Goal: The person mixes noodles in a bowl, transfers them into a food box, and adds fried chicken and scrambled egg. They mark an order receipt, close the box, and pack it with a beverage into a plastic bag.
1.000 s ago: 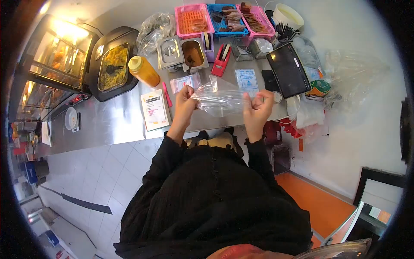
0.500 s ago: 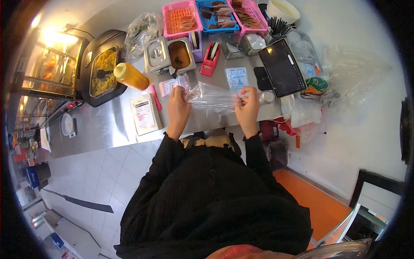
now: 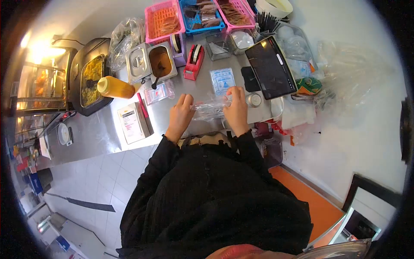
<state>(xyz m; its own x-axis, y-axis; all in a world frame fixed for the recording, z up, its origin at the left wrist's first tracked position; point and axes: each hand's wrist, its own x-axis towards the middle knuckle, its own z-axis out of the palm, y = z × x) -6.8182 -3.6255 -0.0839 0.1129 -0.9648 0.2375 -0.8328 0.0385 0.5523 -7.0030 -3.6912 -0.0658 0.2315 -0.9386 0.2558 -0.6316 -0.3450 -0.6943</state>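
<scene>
A clear plastic bag [image 3: 210,109] is stretched between my two hands over the front edge of the steel counter [image 3: 98,134]. My left hand [image 3: 181,115] is closed on its left end, and my right hand [image 3: 236,113] pinches the right end. Just beyond the bag lies a blue-and-white packet [image 3: 223,80]. A pink-and-white packet [image 3: 158,93] rests behind my left hand, and a small round tin [image 3: 254,100] stands right of my right hand.
A white box [image 3: 133,123], a pink marker [image 3: 142,105] and a yellow sauce bottle [image 3: 115,87] are on the left. Behind are a red tape dispenser [image 3: 194,63], a sauce pan [image 3: 161,61] and a blue basket [image 3: 200,29]. A black tablet [image 3: 271,67] stands on the right.
My hands have come closer together, and the bag between them is now narrower and bunched. The view has shifted, so the counter items appear further left.
</scene>
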